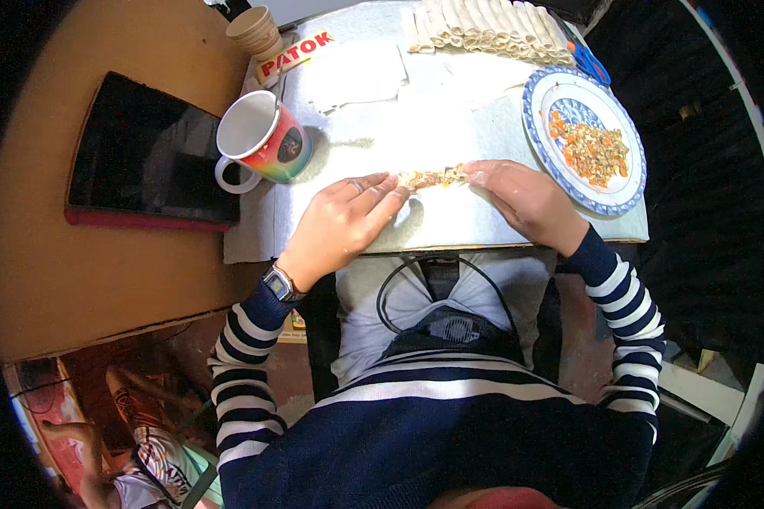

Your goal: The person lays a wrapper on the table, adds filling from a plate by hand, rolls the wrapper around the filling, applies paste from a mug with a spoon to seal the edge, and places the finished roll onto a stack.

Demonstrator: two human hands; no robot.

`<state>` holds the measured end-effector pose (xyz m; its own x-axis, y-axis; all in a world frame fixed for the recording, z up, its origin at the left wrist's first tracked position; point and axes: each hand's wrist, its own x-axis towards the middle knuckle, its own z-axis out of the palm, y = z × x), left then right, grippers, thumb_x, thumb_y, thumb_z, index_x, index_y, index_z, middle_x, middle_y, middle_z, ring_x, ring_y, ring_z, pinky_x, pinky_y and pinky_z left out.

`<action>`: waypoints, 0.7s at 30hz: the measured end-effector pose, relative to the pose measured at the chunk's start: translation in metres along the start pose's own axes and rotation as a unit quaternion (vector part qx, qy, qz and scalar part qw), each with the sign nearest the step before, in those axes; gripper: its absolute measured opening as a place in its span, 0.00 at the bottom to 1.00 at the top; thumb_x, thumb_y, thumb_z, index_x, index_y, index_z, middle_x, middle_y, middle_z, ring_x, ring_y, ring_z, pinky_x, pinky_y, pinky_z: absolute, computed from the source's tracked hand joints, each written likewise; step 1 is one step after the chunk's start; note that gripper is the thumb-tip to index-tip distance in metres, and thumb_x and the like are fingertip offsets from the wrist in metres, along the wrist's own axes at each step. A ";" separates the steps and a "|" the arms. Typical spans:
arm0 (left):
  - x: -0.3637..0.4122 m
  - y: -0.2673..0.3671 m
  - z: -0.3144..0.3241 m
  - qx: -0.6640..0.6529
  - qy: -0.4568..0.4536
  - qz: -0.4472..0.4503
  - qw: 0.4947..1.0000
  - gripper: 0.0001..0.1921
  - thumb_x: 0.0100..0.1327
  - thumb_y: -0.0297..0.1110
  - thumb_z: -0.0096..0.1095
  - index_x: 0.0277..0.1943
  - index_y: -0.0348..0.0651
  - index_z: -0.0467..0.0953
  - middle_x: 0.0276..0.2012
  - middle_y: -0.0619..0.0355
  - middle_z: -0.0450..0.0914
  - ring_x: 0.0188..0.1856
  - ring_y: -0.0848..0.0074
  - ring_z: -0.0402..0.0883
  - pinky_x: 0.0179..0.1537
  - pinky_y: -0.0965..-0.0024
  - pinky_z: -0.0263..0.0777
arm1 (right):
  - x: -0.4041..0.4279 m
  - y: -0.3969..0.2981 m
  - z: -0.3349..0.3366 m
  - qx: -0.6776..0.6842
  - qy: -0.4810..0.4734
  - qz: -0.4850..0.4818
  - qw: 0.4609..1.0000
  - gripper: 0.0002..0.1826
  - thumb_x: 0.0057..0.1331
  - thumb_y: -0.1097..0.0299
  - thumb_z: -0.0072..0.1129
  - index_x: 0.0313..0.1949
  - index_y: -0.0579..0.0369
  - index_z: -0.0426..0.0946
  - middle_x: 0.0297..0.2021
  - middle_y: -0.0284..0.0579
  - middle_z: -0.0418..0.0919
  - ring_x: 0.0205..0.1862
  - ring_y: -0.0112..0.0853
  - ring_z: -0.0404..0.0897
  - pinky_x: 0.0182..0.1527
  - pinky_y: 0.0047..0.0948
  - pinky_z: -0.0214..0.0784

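A narrow strip of chopped meat-and-vegetable filling (pixel 434 177) lies on the white, brightly lit surface near the table's front edge. The fingertips of my left hand (pixel 350 219) touch its left end, and those of my right hand (pixel 525 197) touch its right end. Glare hides the outline of any wrapper under it. Right of my right hand stands a blue-and-white patterned plate (pixel 636 167) with more loose filling (pixel 595 149). Pale wrapper sheets (pixel 360 73) lie further back. Behind them, rolled wrappers (pixel 484 25) are piled side by side.
A colourful mug (pixel 277 143) stands left of my left hand, near a dark tablet (pixel 153 153). Stacked cups (pixel 254 32) are at the back left. Blue-handled scissors (pixel 589 63) lie behind the plate. Another person (pixel 146 439) sits at the lower left.
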<state>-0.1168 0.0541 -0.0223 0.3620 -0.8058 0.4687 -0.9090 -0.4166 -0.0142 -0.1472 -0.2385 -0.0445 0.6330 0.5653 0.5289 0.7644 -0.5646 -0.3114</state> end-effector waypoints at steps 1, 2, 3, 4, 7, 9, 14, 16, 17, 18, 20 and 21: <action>0.000 0.001 0.000 0.000 0.000 0.001 1.000 0.14 0.56 0.22 0.69 0.46 0.37 0.78 0.38 0.54 0.86 0.44 0.65 0.87 0.43 0.65 0.81 | -0.001 -0.002 -0.001 0.000 0.000 0.001 1.000 0.11 0.64 0.76 0.57 0.46 0.63 0.76 0.45 0.52 0.81 0.48 0.44 0.81 0.50 0.36 0.76; 0.001 0.002 0.000 -0.022 0.010 -0.016 1.000 0.14 0.57 0.23 0.69 0.46 0.37 0.78 0.38 0.54 0.86 0.44 0.64 0.87 0.43 0.65 0.80 | -0.001 -0.005 -0.002 0.025 0.021 0.039 0.999 0.12 0.64 0.75 0.59 0.47 0.63 0.76 0.44 0.52 0.81 0.48 0.44 0.81 0.50 0.36 0.76; 0.000 0.003 0.000 -0.043 0.018 -0.034 0.998 0.14 0.57 0.23 0.70 0.47 0.36 0.78 0.39 0.53 0.86 0.44 0.63 0.87 0.43 0.65 0.80 | -0.001 -0.009 -0.003 0.051 0.043 0.076 0.995 0.13 0.64 0.73 0.61 0.47 0.63 0.75 0.44 0.52 0.80 0.48 0.45 0.80 0.50 0.37 0.75; -0.001 0.005 0.000 -0.043 0.017 -0.034 0.998 0.14 0.57 0.23 0.70 0.47 0.36 0.78 0.39 0.53 0.86 0.44 0.63 0.87 0.43 0.65 0.80 | 0.000 -0.014 -0.006 0.052 0.044 0.077 0.995 0.13 0.64 0.73 0.61 0.47 0.63 0.75 0.44 0.52 0.80 0.48 0.45 0.80 0.50 0.37 0.75; -0.007 0.011 0.001 -0.120 0.018 -0.139 0.983 0.14 0.58 0.23 0.70 0.47 0.35 0.78 0.41 0.51 0.85 0.45 0.62 0.86 0.44 0.65 0.79 | 0.001 -0.026 -0.010 0.021 0.063 0.162 0.985 0.15 0.63 0.70 0.65 0.46 0.63 0.75 0.42 0.51 0.78 0.46 0.44 0.80 0.49 0.37 0.73; -0.009 0.015 0.004 -0.139 0.074 -0.187 0.970 0.14 0.58 0.23 0.71 0.46 0.34 0.79 0.43 0.49 0.85 0.45 0.62 0.85 0.46 0.66 0.79 | -0.001 -0.031 -0.002 0.007 0.055 0.214 0.975 0.14 0.62 0.69 0.66 0.43 0.63 0.76 0.41 0.51 0.77 0.45 0.44 0.78 0.47 0.37 0.72; -0.004 0.017 0.006 -0.105 0.089 -0.179 0.974 0.11 0.57 0.24 0.71 0.44 0.36 0.81 0.43 0.49 0.84 0.45 0.62 0.85 0.45 0.65 0.79 | 0.006 -0.032 0.013 -0.030 0.099 0.196 0.975 0.10 0.61 0.72 0.65 0.40 0.63 0.77 0.38 0.51 0.78 0.42 0.45 0.79 0.44 0.37 0.72; -0.002 0.017 0.007 -0.096 0.094 -0.166 0.977 0.09 0.58 0.25 0.70 0.42 0.36 0.81 0.41 0.50 0.84 0.44 0.62 0.84 0.44 0.64 0.79 | 0.007 -0.033 0.017 -0.028 0.111 0.205 0.972 0.09 0.61 0.73 0.64 0.39 0.63 0.77 0.37 0.51 0.79 0.41 0.45 0.79 0.43 0.37 0.73; -0.002 0.017 0.008 -0.104 0.086 -0.163 0.977 0.09 0.58 0.24 0.70 0.41 0.36 0.81 0.41 0.51 0.84 0.44 0.62 0.84 0.44 0.64 0.79 | 0.007 -0.033 0.018 0.001 0.121 0.235 0.964 0.08 0.61 0.74 0.63 0.39 0.63 0.78 0.36 0.50 0.80 0.39 0.44 0.80 0.42 0.37 0.73; -0.002 0.017 0.009 -0.112 0.079 -0.160 0.978 0.08 0.58 0.24 0.69 0.41 0.36 0.81 0.41 0.51 0.84 0.44 0.63 0.85 0.45 0.64 0.79 | 0.008 -0.033 0.019 0.030 0.130 0.263 0.956 0.08 0.61 0.75 0.62 0.39 0.63 0.78 0.35 0.50 0.81 0.37 0.44 0.81 0.41 0.37 0.74; -0.004 0.017 0.011 -0.110 0.082 -0.161 0.977 0.08 0.58 0.23 0.69 0.41 0.36 0.81 0.40 0.51 0.84 0.45 0.63 0.85 0.45 0.64 0.79 | 0.008 -0.038 0.022 0.045 0.140 0.289 0.946 0.08 0.62 0.76 0.62 0.40 0.63 0.77 0.36 0.51 0.82 0.36 0.43 0.82 0.40 0.37 0.74; -0.005 0.017 0.011 -0.110 0.083 -0.162 0.977 0.08 0.58 0.23 0.69 0.40 0.36 0.81 0.40 0.51 0.84 0.45 0.63 0.84 0.45 0.64 0.79 | 0.009 -0.041 0.023 0.060 0.150 0.317 0.935 0.08 0.62 0.76 0.61 0.41 0.63 0.77 0.37 0.52 0.83 0.35 0.42 0.84 0.39 0.36 0.75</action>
<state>-0.1313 0.0463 -0.0348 0.6154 -0.5600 0.5547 -0.7818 -0.5232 0.3391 -0.1701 -0.1964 -0.0453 0.9141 -0.0632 0.4005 0.2677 -0.6478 -0.7132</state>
